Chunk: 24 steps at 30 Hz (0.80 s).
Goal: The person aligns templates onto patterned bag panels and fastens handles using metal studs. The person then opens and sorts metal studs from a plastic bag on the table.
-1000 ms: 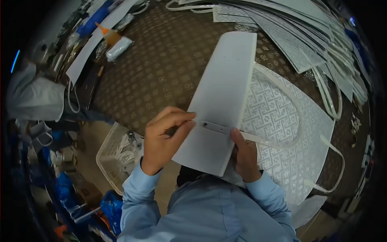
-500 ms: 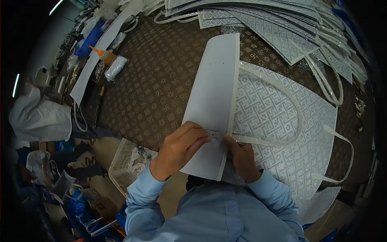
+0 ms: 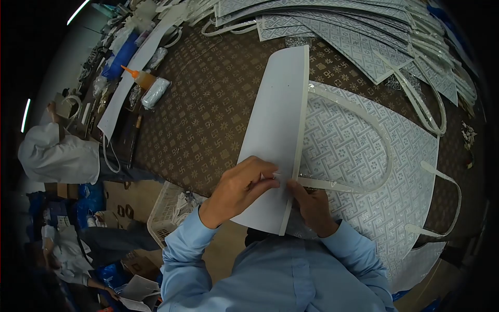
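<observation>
White panel (image 3: 273, 114) on the brown patterned cloth (image 3: 200, 119), as seen from where I stood; all places are given from the panel. The panel stood tilted in front of the worker, plain face toward the left. At its lower part, the thumb and forefinger of the left hand (image 3: 241, 188) came close together over a small pale piece (image 3: 277, 177); the fingers covered most of it, and I could not tell whether they pinched it. The right hand (image 3: 313, 209) was clamped on the panel's near right edge, thumb visible, other fingers partly hidden. A handle (image 3: 385, 151) looped out to the panel's right, over a silver-patterned sheet (image 3: 358, 117) whose left part the panel concealed. Beyond the panel lay a stack of similar sheets (image 3: 332, 23), cut off above. Well to its left were an orange-tipped bottle (image 3: 143, 79) and a co-worker (image 3: 60, 156), face indistinct; below left, a basket (image 3: 162, 210) was partly hidden by the sleeve.
</observation>
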{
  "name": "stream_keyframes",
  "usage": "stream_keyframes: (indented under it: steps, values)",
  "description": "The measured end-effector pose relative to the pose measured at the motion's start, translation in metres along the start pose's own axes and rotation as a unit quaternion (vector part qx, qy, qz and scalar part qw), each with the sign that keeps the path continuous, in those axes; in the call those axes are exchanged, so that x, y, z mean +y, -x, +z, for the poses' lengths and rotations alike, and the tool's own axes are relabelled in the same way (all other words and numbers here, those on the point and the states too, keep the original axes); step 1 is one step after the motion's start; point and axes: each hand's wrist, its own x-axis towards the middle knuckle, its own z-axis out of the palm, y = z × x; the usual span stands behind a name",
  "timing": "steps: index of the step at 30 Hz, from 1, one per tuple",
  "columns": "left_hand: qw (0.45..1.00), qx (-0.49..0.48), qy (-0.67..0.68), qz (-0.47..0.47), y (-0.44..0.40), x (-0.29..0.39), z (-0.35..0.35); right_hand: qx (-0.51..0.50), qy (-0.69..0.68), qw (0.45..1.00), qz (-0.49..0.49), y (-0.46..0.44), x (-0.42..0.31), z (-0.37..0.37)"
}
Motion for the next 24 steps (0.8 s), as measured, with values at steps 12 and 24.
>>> stream_keyframes:
  steps: [12, 24]
  values:
    - [0.997, 0.004, 0.064, -0.045, 0.001, -0.009, -0.002, -0.026, 0.029, 0.998, -0.051, 0.004, -0.002, 0.003]
    - [0.992, 0.035, 0.063, -0.106, 0.009, -0.022, 0.007, -0.068, 0.041, 0.994, -0.068, 0.01, -0.011, 0.004]
